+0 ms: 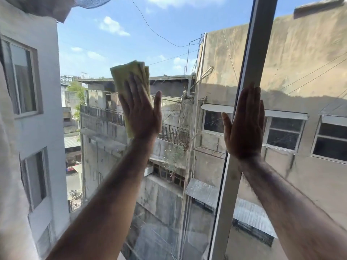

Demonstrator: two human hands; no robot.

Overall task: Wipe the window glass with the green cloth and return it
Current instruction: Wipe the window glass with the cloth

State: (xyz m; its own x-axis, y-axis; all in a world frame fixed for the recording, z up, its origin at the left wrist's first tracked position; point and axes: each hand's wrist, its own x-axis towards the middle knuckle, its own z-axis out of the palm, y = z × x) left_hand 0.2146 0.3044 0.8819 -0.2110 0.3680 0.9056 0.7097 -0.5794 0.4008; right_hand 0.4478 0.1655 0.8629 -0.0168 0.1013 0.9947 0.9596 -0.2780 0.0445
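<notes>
A folded yellow-green cloth (pixel 129 76) lies flat against the window glass (pixel 169 44), a little left of centre. My left hand (pixel 140 109) presses it to the pane with fingers spread, covering the cloth's lower half. My right hand (pixel 246 122) rests flat and empty, fingers up, against the white vertical window frame (pixel 261 44) and the pane beside it. Both forearms reach up from the bottom of the view.
The white frame runs diagonally from top right to bottom centre and splits two panes. A pale curtain (pixel 7 166) hangs at the far left edge. Beyond the glass are old buildings, balconies, wires and sky.
</notes>
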